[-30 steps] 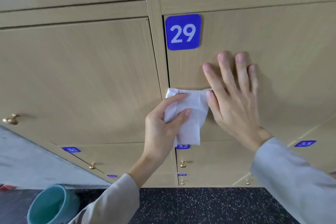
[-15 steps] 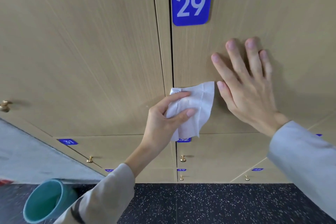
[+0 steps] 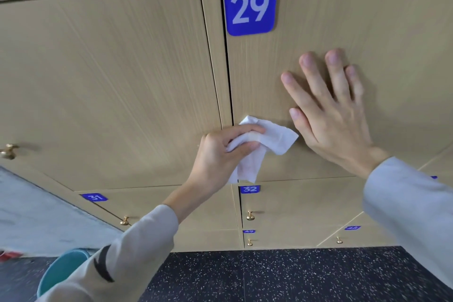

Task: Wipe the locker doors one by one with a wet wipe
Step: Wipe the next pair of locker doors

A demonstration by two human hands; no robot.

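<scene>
Left hand (image 3: 220,152): fingers and thumb curled round a crumpled white wet wipe (image 3: 259,144), pinching its upper part; grey sleeve with a black mark on the forearm.
Wet wipe position: held at the lower left corner of the light wood-grain locker door numbered 29 (image 3: 367,19), just right of the vertical gap beside the door; one flap points right toward the right thumb, another hangs down over the door's bottom edge. Whether the wipe actually presses on the wood, cannot tell.
Right hand (image 3: 333,115): fingers straight and spread apart, palm toward door 29, fingertips (image 3: 306,60) on or very near the surface; holds nothing. Grey sleeve at the wrist.
Blue square number plate "29" (image 3: 250,4): upper left corner of that door, white digits, above both hands.
Neighbouring light wood locker door on the left (image 3: 110,81): shut, brass knob (image 3: 8,151) at its left edge.
Lower rows: blue plate "31" (image 3: 94,197) and blue plate "32" (image 3: 250,189) on the doors beneath; small brass knobs (image 3: 250,215) below them; further plates too small to read surely.
Floor: dark speckled floor (image 3: 294,277) at the foot of the lockers.
Teal round container (image 3: 57,270): lower left, partly hidden behind the left sleeve.
</scene>
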